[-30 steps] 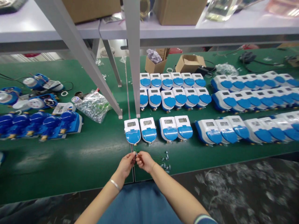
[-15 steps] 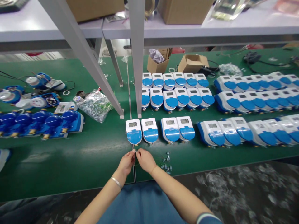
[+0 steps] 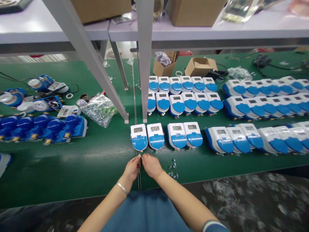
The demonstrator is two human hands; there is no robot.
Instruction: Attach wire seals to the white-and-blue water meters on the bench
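Near a blue-and-white meter (image 3: 139, 138), left hand (image 3: 132, 169) beside right hand (image 3: 152, 166)

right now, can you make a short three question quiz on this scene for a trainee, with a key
1. Multiple choice: what lies on the green bench just to the right of the right hand?
a) a pair of scissors
b) small grey pieces
c) a drinking cup
2. True or false: a silver bracelet circles the wrist of the left hand.
3. Fill in: on the white units just beyond the hands, the rounded cover below the display window is ___ in colour.

Key: 1. b; 2. true; 3. blue
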